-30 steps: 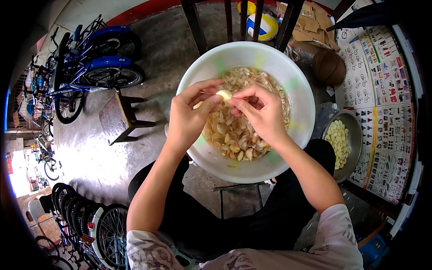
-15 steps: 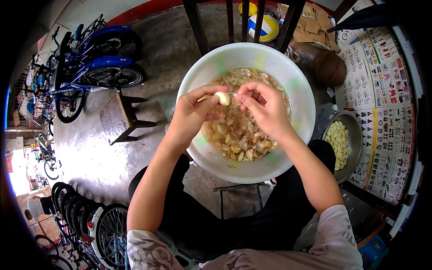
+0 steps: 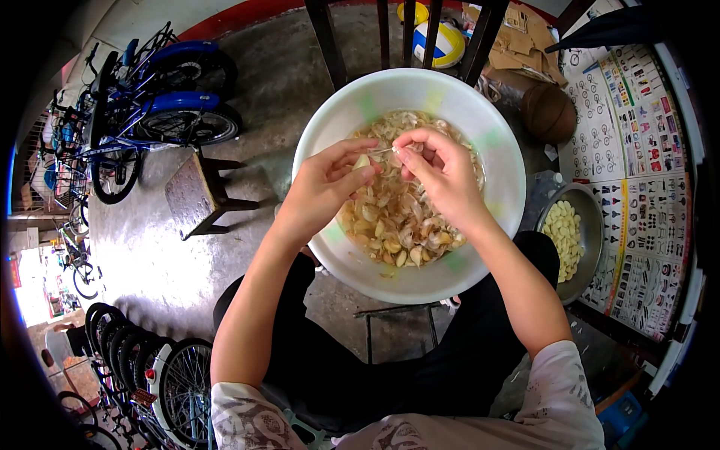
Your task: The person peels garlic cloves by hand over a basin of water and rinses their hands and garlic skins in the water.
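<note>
My left hand (image 3: pixel 324 184) pinches a pale garlic clove (image 3: pixel 362 161) between thumb and fingers, which partly cover it. Close beside it, the fingertips of my right hand (image 3: pixel 444 174) are pressed together on a thin strip of garlic skin (image 3: pixel 383 151) that stretches toward the left fingers. Both hands are above a large white plastic basin (image 3: pixel 499 142). Unpeeled cloves and loose papery skins (image 3: pixel 401 225) lie in brownish water inside it.
A metal bowl (image 3: pixel 595 259) of peeled cloves (image 3: pixel 562 232) stands right of my knee. A wooden stool (image 3: pixel 196 193) and blue bicycles (image 3: pixel 180 105) are at left. Beyond the basin are dark chair slats (image 3: pixel 384 34), a volleyball (image 3: pixel 442 46) and a basketball (image 3: pixel 548 113).
The clove has turned and sunk deeper into my left fingers, so less of it shows. My right fingertips have risen slightly, with the skin strip drawn between both hands.
</note>
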`<move>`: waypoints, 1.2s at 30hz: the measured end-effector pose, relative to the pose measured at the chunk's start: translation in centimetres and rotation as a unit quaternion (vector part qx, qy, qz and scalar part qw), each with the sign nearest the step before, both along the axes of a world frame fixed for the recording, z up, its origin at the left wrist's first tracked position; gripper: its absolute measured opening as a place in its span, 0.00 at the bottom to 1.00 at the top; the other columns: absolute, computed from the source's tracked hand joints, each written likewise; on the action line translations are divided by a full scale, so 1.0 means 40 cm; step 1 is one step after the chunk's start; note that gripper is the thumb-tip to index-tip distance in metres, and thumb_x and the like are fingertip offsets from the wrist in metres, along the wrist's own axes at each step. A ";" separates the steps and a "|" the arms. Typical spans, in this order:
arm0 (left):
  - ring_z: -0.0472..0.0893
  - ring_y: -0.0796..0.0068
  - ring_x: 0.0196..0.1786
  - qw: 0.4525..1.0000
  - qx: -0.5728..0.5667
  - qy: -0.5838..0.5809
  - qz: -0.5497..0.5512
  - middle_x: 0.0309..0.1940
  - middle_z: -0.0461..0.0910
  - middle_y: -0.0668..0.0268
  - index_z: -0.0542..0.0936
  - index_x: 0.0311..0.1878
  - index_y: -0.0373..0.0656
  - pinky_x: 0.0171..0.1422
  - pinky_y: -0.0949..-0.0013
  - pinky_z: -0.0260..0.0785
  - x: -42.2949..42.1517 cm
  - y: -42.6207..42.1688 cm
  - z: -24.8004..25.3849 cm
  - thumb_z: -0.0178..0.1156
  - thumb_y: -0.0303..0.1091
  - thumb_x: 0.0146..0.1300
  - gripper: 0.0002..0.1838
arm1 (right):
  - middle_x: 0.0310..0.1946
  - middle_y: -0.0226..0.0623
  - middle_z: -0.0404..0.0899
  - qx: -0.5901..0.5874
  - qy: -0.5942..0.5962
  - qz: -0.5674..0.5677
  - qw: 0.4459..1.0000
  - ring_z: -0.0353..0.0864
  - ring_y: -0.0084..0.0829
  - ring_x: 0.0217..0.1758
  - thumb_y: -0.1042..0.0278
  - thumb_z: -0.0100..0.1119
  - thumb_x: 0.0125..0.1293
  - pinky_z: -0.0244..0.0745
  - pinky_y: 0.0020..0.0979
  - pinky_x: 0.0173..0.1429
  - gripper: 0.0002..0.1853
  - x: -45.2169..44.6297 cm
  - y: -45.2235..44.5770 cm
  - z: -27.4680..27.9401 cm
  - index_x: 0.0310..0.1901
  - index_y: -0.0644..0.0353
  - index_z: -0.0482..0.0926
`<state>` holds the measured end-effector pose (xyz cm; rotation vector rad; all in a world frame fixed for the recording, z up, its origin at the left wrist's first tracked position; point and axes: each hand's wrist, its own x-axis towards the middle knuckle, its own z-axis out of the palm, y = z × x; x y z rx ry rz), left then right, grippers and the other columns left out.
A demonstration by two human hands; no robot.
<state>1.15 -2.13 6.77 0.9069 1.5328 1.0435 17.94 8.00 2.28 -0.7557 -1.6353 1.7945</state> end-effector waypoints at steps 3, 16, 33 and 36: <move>0.79 0.79 0.45 1.000 -0.009 0.013 -0.023 0.48 0.84 0.64 0.75 0.62 0.40 0.51 0.73 0.70 -0.013 0.001 -0.029 0.52 0.31 0.73 0.17 | 0.35 0.29 0.81 0.006 -0.009 -0.018 1.000 0.78 0.17 0.33 0.74 0.60 0.69 0.74 0.21 0.39 0.06 -0.003 0.005 -0.008 0.45 0.64 0.80; 0.82 0.56 0.34 0.920 0.038 0.382 -0.077 0.31 0.83 0.51 0.81 0.37 0.34 0.43 0.61 0.73 -0.070 0.043 -0.237 0.53 0.29 0.66 0.10 | 0.46 0.46 0.81 0.414 -0.353 0.065 0.837 0.82 0.40 0.48 0.81 0.58 0.62 0.79 0.41 0.48 0.06 0.023 0.046 -0.206 0.40 0.64 0.82; 0.83 0.50 0.41 0.874 -0.157 0.444 -0.117 0.40 0.84 0.55 0.83 0.47 0.44 0.49 0.55 0.76 -0.006 0.050 -0.338 0.58 0.30 0.63 0.11 | 0.42 0.39 0.82 0.367 -0.383 0.007 0.848 0.84 0.44 0.42 0.66 0.58 0.65 0.80 0.42 0.45 0.08 -0.014 0.048 -0.145 0.43 0.54 0.84; 0.83 0.49 0.41 0.858 -0.166 0.450 -0.185 0.40 0.84 0.54 0.83 0.46 0.42 0.48 0.53 0.75 0.018 0.049 -0.377 0.56 0.34 0.65 0.12 | 0.39 0.37 0.83 0.330 -0.362 0.038 0.871 0.84 0.42 0.42 0.65 0.58 0.66 0.79 0.43 0.47 0.08 -0.012 0.055 -0.163 0.42 0.54 0.84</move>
